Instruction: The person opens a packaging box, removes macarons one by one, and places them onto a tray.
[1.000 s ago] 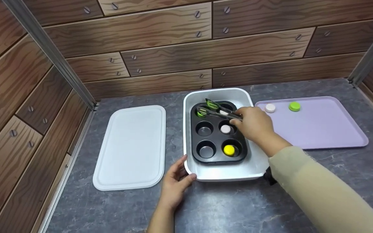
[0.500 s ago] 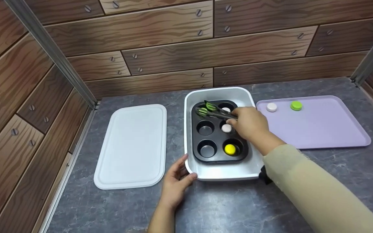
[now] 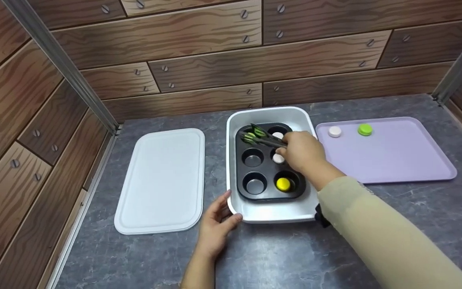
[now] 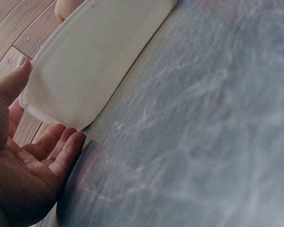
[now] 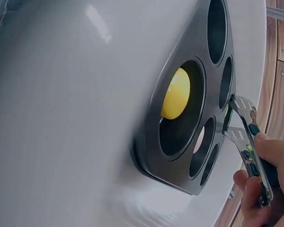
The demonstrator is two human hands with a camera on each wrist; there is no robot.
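In the head view, my right hand [image 3: 304,150] grips black tongs [image 3: 272,142] with slotted heads. Those heads are over the back left cup of a black muffin pan [image 3: 266,176], near a green macaron-like disc partly hidden by them. The two tong arms stand apart in the right wrist view. White discs sit in the back right cup and in the middle right cup, the latter a white disc [image 3: 278,158] partly behind my hand; a yellow disc [image 3: 283,184] lies in the front right cup. My left hand [image 3: 215,230] holds the near left corner of the white container [image 3: 279,214] around the pan.
Right of the container lies a lilac tray [image 3: 395,160] bearing a white disc [image 3: 334,131] and a green disc [image 3: 365,129]. On the left a flat white lid [image 3: 161,180] rests on the grey table [image 3: 271,257]. Wood-patterned walls [image 3: 199,48] stand behind and at both sides.
My right hand has shifted a little to the left with the tongs, whose heads stay over the back left cup. My left hand has kept its place at the corner.
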